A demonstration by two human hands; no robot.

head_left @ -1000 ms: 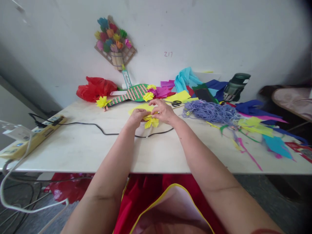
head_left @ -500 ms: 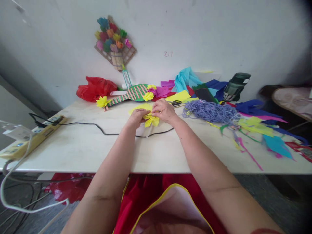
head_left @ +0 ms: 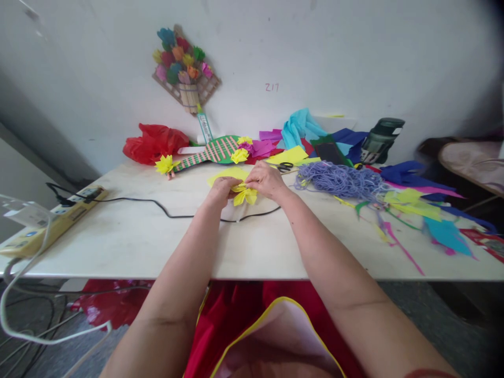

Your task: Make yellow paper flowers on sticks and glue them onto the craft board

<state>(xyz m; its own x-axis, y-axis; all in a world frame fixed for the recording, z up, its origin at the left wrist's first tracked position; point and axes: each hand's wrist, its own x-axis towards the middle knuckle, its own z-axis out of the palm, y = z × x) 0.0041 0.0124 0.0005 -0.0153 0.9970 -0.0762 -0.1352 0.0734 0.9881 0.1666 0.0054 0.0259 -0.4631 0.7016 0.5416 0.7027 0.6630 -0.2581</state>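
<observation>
A yellow paper flower with spread petals is pinched between both hands above the table. My left hand grips its left side with thumb and fingers closed. From the right, the fingertips of my right hand press together on its upper edge. Part of the flower is covered by the fingers. Behind the hands lies a flat piece of yellow paper. Farther back rests a green guitar-like cutout with pinkish strips and paper flowers on it. Scissors lie just beyond my right hand.
A tangle of purple yarn, coloured paper scraps and a dark bottle occupy the right side. A black cable runs from the power strip across the table. Red plastic sits back left.
Almost nothing differs. Both hands keep their place on the yellow flower, with only a slight shift of the fingers.
</observation>
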